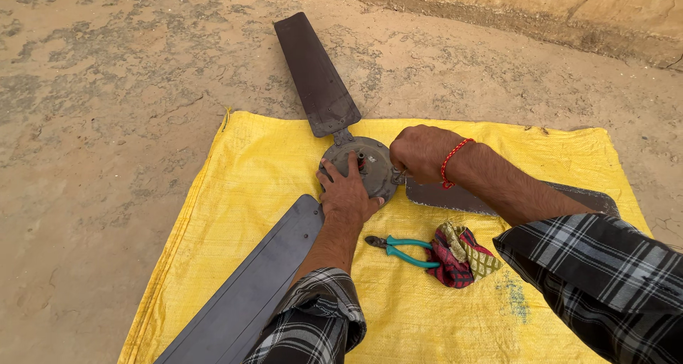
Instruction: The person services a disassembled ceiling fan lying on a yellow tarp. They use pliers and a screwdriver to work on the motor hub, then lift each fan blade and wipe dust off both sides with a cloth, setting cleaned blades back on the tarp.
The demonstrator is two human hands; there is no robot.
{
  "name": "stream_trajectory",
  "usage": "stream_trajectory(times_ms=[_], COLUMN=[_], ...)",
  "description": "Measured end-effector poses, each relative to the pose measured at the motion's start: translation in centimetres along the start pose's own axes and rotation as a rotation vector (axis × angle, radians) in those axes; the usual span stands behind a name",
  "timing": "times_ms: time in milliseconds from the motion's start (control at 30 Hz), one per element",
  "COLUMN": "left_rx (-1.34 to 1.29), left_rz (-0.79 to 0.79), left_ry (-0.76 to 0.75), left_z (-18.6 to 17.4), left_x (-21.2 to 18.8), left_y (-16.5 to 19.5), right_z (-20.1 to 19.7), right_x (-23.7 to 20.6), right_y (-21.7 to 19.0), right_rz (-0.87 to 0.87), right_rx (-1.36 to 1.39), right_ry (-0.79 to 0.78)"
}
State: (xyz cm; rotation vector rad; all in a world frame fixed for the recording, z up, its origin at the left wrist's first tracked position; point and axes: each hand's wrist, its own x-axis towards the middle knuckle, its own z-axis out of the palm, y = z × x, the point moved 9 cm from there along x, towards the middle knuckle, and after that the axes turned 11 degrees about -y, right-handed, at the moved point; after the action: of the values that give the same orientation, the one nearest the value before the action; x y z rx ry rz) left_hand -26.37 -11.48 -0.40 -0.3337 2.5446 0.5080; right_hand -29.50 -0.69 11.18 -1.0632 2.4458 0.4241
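Both hands are set on the round grey metal fan hub (370, 168), near the far edge of the yellow woven plastic sheet (235, 172). It is pressed flat by the spread left hand (346, 192), while the right hand (420, 153) is curled in a fist at its right rim; whatever is gripped cannot be made out. Three dark brown metal blades (313, 72) are joined to the hub. Teal-handled pliers (402, 251) lie touching a crumpled red patterned cloth (462, 254) toward the near edge.
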Motion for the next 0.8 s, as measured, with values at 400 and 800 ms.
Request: stream_trajectory(times_ms=[400,800], left_rx=[-0.006,0.013], left_rz=[-0.007,-0.018], left_ry=[-0.007,-0.011], left_z=[0.2,0.4], left_x=[-0.4,-0.4], left_y=[0.0,0.0], right_z=[7.6,17.1], right_x=[-6.3,-4.1], right_y=[0.5,-2.9], right_rz=[-0.067,-0.051], right_rx=[0.007,0.026], right_ry=[0.169,0.191])
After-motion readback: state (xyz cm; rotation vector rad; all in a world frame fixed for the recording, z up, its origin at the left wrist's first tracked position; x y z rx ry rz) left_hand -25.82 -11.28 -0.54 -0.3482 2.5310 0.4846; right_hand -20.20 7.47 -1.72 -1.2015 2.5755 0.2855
